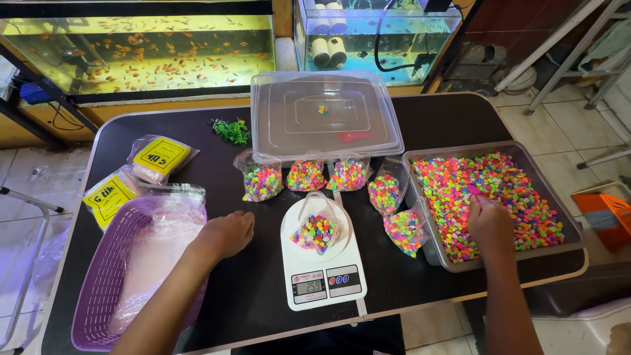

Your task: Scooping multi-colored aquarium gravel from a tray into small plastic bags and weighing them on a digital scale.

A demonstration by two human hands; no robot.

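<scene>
I look down on a dark tabletop [420, 125], fish tanks [151, 49] behind it. At right, a grey tray [572, 244] of neon pebbles overhangs the front edge. My right hand [490, 223] rests in the pebbles, fingers pinched on a small pink scoop [473, 190]. My left hand [227, 235] lies loosely curled, holding nothing, beside a purple basket [98, 289]. Between my hands, an open bag [317, 230] of pebbles sits on the white scale [322, 283]. I judge small, level scoops best: filled bags [305, 175] crowd the path.

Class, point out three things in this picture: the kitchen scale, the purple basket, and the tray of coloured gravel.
kitchen scale [325, 283]: head view, on its white front panel.
purple basket [108, 276]: head view, on its left wall.
tray of coloured gravel [460, 150]: head view, on its far rim.
</scene>
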